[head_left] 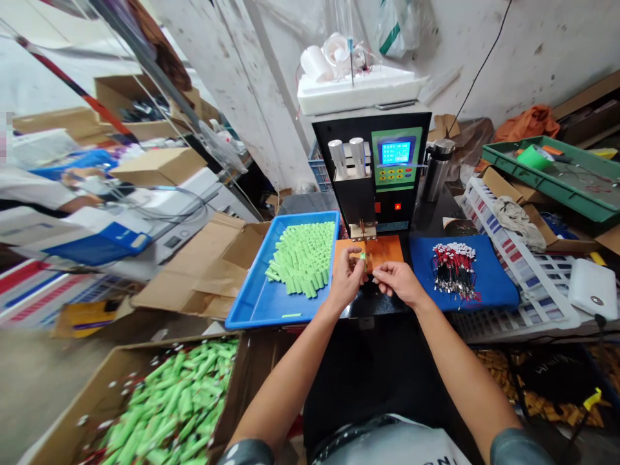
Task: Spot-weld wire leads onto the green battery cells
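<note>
A green cylindrical cell (363, 256) is pinched in my left hand (347, 278), just below the metal tips of a black machine (361, 229) with a lit blue screen. My right hand (398, 281) is beside it, thumb and fingers pressed together on something small and thin that I cannot make out. Both hands are over an orange mat (392, 248). Left of them, a blue tray (271, 309) holds many upright green cells (305, 255). To the right, a bundle of red and black wires with white connectors (454, 268) lies on a blue cloth (494, 278).
A cardboard box (104, 365) of green cells with wires stands at the lower left. Behind the machine's right side is a steel flask (438, 169). Further right are a white plastic crate (542, 300), a white device (593, 289) and a green tray (547, 187).
</note>
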A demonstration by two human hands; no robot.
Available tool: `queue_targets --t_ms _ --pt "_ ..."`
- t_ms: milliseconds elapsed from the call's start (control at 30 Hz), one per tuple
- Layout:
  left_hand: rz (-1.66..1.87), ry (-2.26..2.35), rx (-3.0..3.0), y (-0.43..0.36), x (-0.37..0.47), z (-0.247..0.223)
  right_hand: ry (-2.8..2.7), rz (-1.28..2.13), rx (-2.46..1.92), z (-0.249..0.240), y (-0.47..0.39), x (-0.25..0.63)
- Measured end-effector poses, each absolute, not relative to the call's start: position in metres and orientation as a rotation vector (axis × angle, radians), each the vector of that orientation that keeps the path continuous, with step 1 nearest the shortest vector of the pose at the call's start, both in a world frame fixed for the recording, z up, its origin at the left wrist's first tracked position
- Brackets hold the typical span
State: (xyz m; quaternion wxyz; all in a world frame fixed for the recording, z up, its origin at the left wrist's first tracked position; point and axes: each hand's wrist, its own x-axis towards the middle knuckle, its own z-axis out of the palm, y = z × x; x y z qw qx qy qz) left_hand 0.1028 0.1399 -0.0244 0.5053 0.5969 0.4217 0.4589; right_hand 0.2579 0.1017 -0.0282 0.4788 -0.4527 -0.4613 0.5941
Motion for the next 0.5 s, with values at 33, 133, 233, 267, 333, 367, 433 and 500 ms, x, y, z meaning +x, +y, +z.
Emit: queue_targets --t_ms 33,133,233,267,333,367,433,500 --pt "1.077 1.026 1.444 0.141 0.103 -0.026 -1.055 1.458 -1.078 -0.028 0.103 0.26" --pt "1.037 1.001 1.421 0.145 0.103 -0.028 -0.84 1.459 -1.013 -0.026 0.112 0.262" --pt "1.038 0.952 1.379 0.149 0.103 -0.028 -0.724 1.45 -0.97 -0.024 0.122 0.262" --pt "1.029 0.951 1.383 0.151 0.103 -0.028 -0.71 1.449 -0.96 -0.024 0.125 0.262" --pt "1.013 0.974 1.431 0.154 0.103 -0.029 -0.703 1.458 -0.947 -0.023 0.129 0.262" --pt "1.011 0.99 1.483 0.156 0.103 -0.03 -0.703 1.461 -0.943 -0.023 0.131 0.262" --pt "1.031 1.032 1.64 0.16 0.103 -0.03 -0.707 1.459 -0.941 -0.022 0.135 0.261" --pt "1.052 1.082 1.824 0.165 0.103 -0.031 -0.73 1.44 -0.957 -0.022 0.138 0.259"
